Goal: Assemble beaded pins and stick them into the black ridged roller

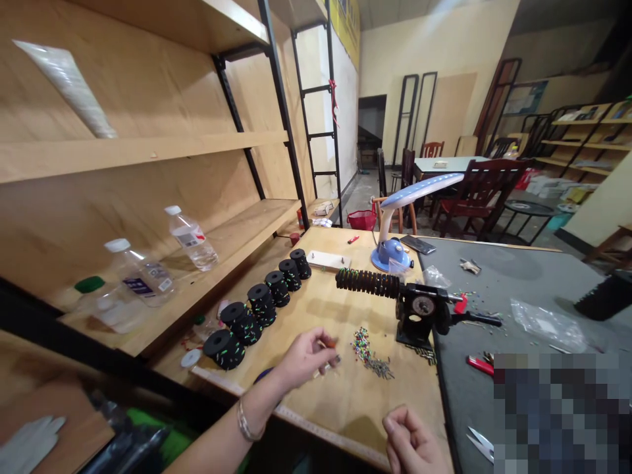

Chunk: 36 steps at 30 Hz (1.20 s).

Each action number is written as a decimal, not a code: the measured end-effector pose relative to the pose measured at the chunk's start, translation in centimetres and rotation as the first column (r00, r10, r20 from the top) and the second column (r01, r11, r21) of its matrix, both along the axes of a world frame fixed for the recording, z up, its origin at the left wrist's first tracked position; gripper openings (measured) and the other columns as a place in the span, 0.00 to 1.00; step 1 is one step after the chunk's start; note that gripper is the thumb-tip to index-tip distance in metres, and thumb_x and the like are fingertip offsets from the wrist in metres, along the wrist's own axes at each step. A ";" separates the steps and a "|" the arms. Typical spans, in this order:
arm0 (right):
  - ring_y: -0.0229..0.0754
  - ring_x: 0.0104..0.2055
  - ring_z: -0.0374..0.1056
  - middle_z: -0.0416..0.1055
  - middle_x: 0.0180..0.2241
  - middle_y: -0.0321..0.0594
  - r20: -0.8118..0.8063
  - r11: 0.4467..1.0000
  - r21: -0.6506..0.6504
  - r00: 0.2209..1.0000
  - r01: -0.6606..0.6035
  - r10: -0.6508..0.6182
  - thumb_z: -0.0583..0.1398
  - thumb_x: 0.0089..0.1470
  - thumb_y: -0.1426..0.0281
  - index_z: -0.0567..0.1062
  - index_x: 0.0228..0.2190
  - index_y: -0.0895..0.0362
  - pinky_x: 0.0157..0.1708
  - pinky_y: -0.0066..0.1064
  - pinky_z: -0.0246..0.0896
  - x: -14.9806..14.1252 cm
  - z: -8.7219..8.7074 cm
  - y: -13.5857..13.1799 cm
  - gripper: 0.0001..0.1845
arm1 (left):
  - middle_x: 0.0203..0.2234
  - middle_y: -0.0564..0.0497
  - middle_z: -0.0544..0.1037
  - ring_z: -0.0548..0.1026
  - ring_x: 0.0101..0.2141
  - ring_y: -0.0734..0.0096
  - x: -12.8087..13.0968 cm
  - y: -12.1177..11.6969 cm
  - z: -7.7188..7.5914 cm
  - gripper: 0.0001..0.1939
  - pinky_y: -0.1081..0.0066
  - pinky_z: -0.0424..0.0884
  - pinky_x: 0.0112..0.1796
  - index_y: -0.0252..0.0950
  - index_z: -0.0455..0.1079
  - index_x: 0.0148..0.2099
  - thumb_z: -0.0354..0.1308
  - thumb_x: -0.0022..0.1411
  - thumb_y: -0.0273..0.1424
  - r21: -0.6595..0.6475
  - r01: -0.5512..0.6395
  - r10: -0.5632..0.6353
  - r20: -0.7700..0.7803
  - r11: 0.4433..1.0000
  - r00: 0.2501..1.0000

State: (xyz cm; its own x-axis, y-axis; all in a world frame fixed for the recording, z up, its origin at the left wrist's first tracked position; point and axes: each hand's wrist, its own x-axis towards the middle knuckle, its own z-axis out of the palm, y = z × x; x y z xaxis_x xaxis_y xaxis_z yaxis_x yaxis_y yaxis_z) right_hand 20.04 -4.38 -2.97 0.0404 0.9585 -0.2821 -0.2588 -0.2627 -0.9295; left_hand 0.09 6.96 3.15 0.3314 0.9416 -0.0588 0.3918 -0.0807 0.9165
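My left hand (309, 359), a bangle at its wrist, hovers over the wooden tabletop with bent fingers drawn together. A bit of orange shows at its fingertips; what they hold is too small to name. To its right lies a pile of small coloured beads (361, 345), beside a heap of short grey metal pins (381, 367). Near the front edge my right hand (412, 438) is closed, thumb against curled fingers, with any contents hidden. Behind the pile stands a black hand-cranked device (419, 306) with a dark ribbed roll (368, 282) sticking out leftward.
Several black spools with coloured specks (261, 304) line the left side. A blue desk lamp (392, 253) stands behind the device. At right are a plastic bag (548, 324), scissors (480, 444) and a red-handled tool (480, 365). Shelves with water bottles (192, 240) rise at left.
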 end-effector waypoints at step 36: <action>0.32 0.14 0.55 0.62 0.10 0.27 0.047 1.000 -0.017 0.999 0.006 -0.005 0.67 0.40 0.46 0.72 0.24 0.58 0.16 0.24 0.46 -0.8 0.0 -2.0 0.26 | 0.19 0.58 0.67 0.68 0.20 0.77 6.5 -11.5 -5.3 0.14 0.77 0.63 0.22 0.37 0.58 0.29 0.61 0.56 0.35 -0.350 -0.068 0.190 0.329 0.934 0.925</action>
State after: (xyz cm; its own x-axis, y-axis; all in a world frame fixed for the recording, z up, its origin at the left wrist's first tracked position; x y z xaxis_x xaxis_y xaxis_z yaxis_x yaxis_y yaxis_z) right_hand 19.29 -6.41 -2.96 0.0595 0.9534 -0.2957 -0.2164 -0.2769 -0.9362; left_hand 6.58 -4.53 -2.16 0.2649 0.9250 -0.2725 0.0254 0.2758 0.9609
